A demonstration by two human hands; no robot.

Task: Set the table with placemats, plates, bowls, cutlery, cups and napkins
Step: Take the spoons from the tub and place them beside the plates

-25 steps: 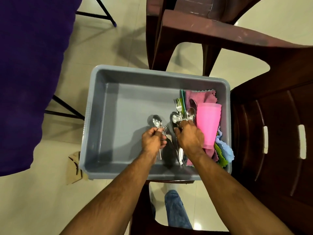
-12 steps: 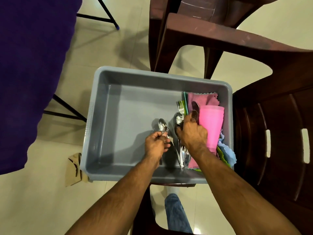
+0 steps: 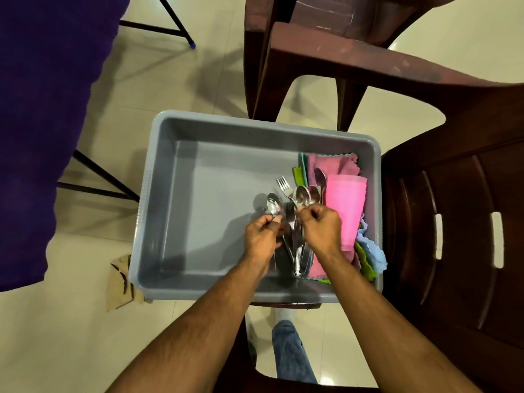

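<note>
A jeans leg point(image 3: 292, 353) shows nearest, between the two forearms. Both hands reach into the grey tub point(image 3: 158, 194). The left hand point(image 3: 262, 236) grips a spoon point(image 3: 273, 204) by its handle, fingers curled round it, bowl pointing away; it holds the same spoon as a second ago. The right hand point(image 3: 321, 231) now pinches the necks of more spoons point(image 3: 304, 195), lifted a little from the pile it was pressing half a second ago. A fork point(image 3: 284, 185) is now uncovered just beyond the hands. Other cutlery point(image 3: 296, 251) lies between the wrists on the tub floor. Right of it, the pink cups point(image 3: 344, 205) lie on the napkins point(image 3: 334, 163). Beyond stand brown chairs point(image 3: 326, 52); at far left hangs the purple cloth point(image 3: 42, 109).
</note>
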